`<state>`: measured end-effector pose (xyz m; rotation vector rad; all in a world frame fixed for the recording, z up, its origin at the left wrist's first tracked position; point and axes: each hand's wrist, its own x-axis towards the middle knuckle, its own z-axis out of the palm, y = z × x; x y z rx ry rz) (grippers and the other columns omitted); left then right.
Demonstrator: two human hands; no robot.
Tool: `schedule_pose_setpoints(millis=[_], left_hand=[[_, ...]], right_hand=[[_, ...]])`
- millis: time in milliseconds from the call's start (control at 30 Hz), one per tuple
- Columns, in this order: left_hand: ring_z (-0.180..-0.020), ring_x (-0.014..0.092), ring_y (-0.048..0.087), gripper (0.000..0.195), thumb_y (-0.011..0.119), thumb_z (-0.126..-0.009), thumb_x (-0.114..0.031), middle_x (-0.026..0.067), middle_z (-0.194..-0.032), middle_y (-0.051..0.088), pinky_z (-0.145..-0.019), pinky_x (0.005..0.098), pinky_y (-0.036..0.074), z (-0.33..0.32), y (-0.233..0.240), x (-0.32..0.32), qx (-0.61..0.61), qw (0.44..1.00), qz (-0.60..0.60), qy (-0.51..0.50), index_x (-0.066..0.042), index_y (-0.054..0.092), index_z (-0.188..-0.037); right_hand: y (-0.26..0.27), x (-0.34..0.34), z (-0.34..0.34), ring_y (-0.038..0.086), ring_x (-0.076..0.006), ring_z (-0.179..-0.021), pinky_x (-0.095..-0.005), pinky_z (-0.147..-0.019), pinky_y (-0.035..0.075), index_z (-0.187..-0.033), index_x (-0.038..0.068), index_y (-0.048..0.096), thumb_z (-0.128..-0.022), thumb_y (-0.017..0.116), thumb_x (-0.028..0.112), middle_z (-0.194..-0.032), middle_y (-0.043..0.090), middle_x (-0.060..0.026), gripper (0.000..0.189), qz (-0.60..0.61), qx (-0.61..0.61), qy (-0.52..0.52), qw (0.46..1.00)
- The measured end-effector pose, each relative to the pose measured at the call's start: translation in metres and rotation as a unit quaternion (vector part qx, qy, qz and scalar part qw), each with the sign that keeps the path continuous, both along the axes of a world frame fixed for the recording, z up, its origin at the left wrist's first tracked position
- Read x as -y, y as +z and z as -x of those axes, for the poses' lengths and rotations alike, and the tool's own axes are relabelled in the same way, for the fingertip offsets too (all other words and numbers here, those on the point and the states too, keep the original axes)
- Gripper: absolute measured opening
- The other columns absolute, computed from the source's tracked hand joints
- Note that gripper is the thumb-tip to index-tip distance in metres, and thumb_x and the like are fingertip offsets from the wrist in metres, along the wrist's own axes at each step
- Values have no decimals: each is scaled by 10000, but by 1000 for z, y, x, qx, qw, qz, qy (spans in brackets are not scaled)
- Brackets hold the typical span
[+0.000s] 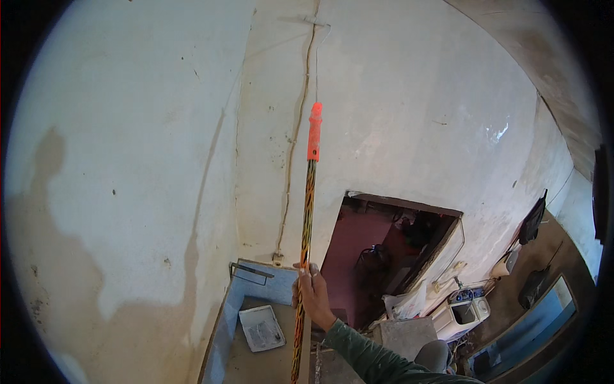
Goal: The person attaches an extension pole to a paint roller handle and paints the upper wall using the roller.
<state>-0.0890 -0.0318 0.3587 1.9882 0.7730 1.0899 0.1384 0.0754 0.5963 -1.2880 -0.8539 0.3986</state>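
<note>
My right hand (314, 295) is closed around a long patterned extension pole (308, 206), which stands nearly upright in the view. An orange plastic handle (314, 134) joins the pole to the thin wire frame of a paint roller (314, 21). The roller is high up by the wall, over a cable (289, 177); whether it touches the wall I cannot tell. My left hand is out of view, and the pole's lower end runs off the bottom edge. Left of my right hand, a white paint tray (262, 328) with whitish paint lies on a brown surface beside a blue wall band.
A wall corner runs left of the cable, with a socket (277, 260) at its lower end. A metal bracket (252, 272) juts out nearby. Right of the pole are a dark doorway (357, 249), a grey block (405, 336), a washing machine (460, 314) and hanging dark cloth (532, 225).
</note>
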Motion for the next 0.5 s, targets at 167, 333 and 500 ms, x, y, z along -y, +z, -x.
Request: schedule_pose_setpoints(millis=[167,333,500], left_hand=[[-690,214,473,286,588,-923,-222,117,-805,575,-614,350,409,9,7,1,-73,986,145,-28,-56,616,-1155],[-720,213,495,303,584,-924,-218,121,-851,596,-640,351,421,15,15,-5,-145,947,283,-53,-56,605,-1179],[-750,213,516,320,580,-926,-214,124,-897,617,-667,352,434,31,13,-9,-222,875,426,-64,-56,594,-1203]], right_hand=[[-33,22,29,491,-85,-510,-263,-454,458,-1201,14,442,-1035,367,331,-674,478,-21,365,20,-28,7,999],[-46,30,37,500,-84,-510,-265,-450,457,-1211,20,432,-1033,374,335,-679,494,-28,367,31,-76,29,996],[-5,-2,9,479,-91,-445,-251,-403,434,-1155,18,450,-1032,377,329,-628,482,-25,342,16,-40,-20,999]])
